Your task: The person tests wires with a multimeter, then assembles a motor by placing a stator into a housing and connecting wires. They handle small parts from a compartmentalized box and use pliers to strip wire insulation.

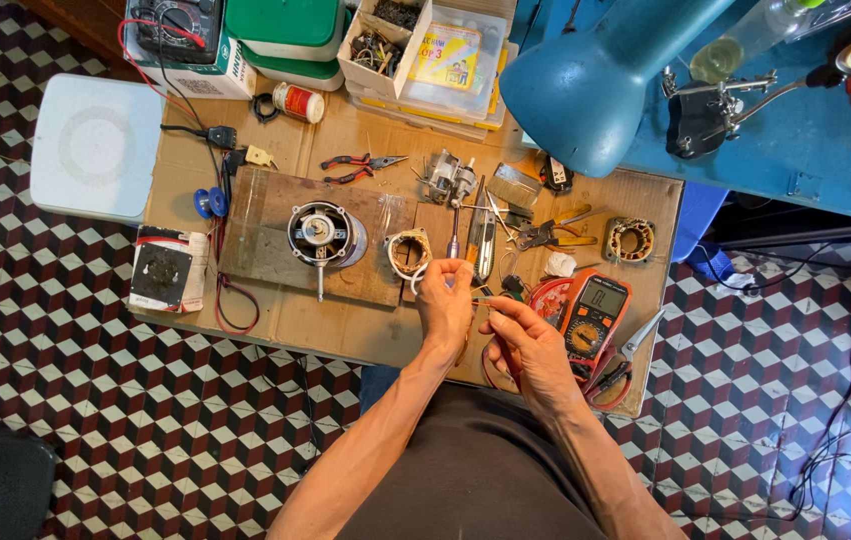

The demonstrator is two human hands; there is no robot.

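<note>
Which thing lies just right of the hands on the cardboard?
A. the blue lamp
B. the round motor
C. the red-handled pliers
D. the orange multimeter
D: the orange multimeter lies beside the right hand, while the motor sits on a wood board left of the left hand.

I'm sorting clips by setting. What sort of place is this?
Probably a small electrical repair bench: an orange multimeter, an opened motor on a wooden board and red-handled pliers lie on cardboard, while both hands work thin wires.
</note>
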